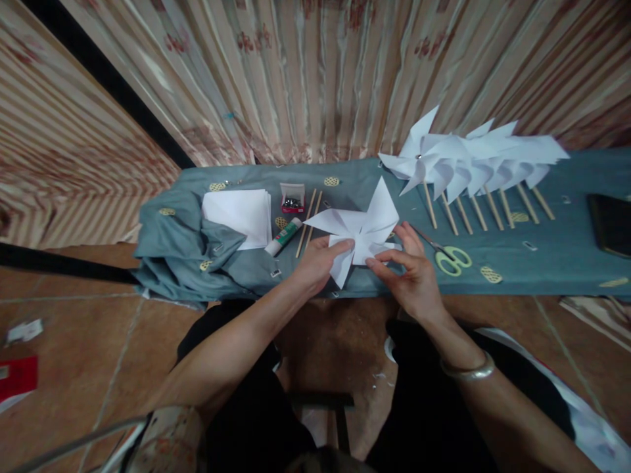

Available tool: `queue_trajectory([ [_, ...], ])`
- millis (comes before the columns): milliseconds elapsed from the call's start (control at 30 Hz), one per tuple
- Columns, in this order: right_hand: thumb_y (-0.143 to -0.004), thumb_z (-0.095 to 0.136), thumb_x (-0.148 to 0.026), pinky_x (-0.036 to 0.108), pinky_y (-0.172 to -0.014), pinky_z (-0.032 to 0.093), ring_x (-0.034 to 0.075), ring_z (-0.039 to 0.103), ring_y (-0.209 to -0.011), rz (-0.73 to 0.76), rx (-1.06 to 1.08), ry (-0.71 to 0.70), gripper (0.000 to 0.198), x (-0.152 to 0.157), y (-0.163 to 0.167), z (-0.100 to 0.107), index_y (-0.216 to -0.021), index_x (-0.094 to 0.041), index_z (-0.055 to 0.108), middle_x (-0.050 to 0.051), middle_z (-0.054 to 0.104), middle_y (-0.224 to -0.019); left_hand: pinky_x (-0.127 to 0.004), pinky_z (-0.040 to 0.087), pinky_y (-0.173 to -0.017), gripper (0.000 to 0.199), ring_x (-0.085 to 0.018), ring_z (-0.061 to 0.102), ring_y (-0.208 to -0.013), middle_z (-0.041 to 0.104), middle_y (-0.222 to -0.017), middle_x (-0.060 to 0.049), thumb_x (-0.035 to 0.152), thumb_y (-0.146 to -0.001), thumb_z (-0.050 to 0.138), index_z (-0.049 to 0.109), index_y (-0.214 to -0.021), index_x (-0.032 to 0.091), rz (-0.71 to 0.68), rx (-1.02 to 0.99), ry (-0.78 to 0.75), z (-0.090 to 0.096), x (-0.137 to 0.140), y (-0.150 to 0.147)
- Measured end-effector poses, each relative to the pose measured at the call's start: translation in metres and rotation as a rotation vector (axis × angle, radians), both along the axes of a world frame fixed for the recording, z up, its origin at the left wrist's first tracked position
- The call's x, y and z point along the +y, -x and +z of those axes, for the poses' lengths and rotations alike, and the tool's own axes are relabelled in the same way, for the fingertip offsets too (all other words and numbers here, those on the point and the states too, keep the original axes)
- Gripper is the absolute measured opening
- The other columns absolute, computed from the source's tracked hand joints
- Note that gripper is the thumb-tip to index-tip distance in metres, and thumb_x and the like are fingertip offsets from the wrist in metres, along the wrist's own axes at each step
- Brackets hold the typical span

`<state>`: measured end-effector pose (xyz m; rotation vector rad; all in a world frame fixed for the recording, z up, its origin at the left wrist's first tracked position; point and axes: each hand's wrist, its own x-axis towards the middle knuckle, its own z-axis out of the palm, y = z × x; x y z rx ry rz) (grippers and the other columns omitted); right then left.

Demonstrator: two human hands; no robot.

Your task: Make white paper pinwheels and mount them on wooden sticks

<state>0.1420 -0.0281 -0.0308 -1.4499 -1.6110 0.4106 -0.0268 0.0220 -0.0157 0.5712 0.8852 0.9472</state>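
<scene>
A white paper pinwheel (pixel 362 230) is held between my two hands above the cloth-covered bench. My left hand (pixel 323 261) grips it from the left, its thumb pressed on the paper near the lower left blade. On the other side my right hand (pixel 407 266) pinches the lower right edge between thumb and fingers. Just right of that hand lie scissors (pixel 451 258) with green handles. Two wooden sticks (pixel 308 223), a glue stick (pixel 284 236) and a small open box of metal pins (pixel 293 198) are left of the pinwheel.
A stack of white paper (pixel 241 213) lies at the left on the blue-green cloth (pixel 493 246). Several finished pinwheels on sticks (pixel 473 164) overlap in a row at the back right. A dark phone-like object (pixel 611 223) rests at the far right. A pleated curtain (pixel 296 79) hangs behind.
</scene>
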Motion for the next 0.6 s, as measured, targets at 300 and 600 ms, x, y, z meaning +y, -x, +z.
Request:
queue_trajectory([
  [300, -0.081, 0.071, -0.035, 0.057, -0.116, 0.028, 0.032, 0.034, -0.145, 0.008, 0.0, 0.008, 0.013, 0.0035, 0.0027, -0.001, -0.072, -0.025, 0.073, 0.006, 0.057, -0.14, -0.03, 0.049, -0.073, 0.027, -0.014, 0.064, -0.062, 0.073, -0.067, -0.004, 0.025, -0.052, 0.089, 0.073, -0.069, 0.012, 0.018, 0.016, 0.03, 0.0003, 0.0002, -0.0007],
  [600, -0.081, 0.069, -0.034, 0.056, -0.116, 0.028, 0.031, 0.034, -0.145, 0.022, -0.014, 0.011, 0.013, 0.003, 0.005, 0.0013, -0.072, -0.024, 0.073, 0.006, 0.057, -0.141, -0.028, 0.048, -0.073, 0.031, -0.014, 0.064, -0.064, 0.073, -0.07, -0.004, 0.026, -0.05, 0.09, 0.073, -0.072, 0.011, 0.024, 0.016, 0.014, -0.0005, -0.002, 0.0008],
])
